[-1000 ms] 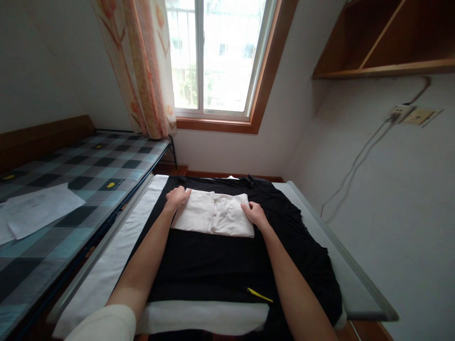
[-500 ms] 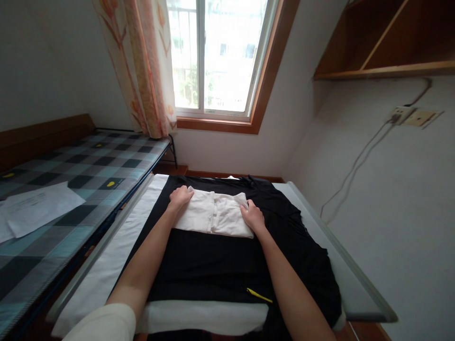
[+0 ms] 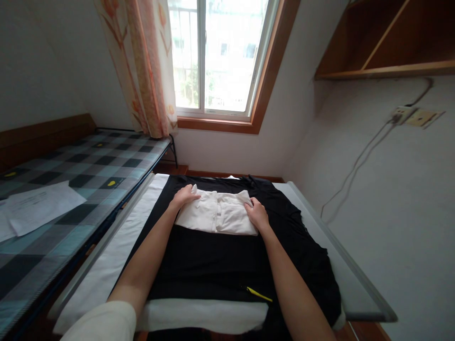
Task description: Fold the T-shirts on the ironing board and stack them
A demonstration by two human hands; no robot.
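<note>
A folded white cloth (image 3: 216, 213) lies across a black garment (image 3: 216, 260) spread on a table. My left hand (image 3: 185, 196) is closed on the cloth's far left corner, its thumb reaching over the top. At the far right corner, my right hand (image 3: 257, 214) grips the cloth's edge between thumb and fingers. Both far corners are raised a little, while the near edge rests on the black fabric. A small yellow strip (image 3: 259, 294) lies near the black garment's front edge, left of my right forearm.
White fabric (image 3: 202, 316) shows along the table's front and left side. The grey table edge (image 3: 369, 284) runs down the right. At the left stands a bed with a checked mattress (image 3: 131, 162) and papers (image 3: 42, 208). A window and curtain are behind.
The white cloth has shifted slightly to the right, together with both hands. My left thumb now lies further over the cloth's corner.
</note>
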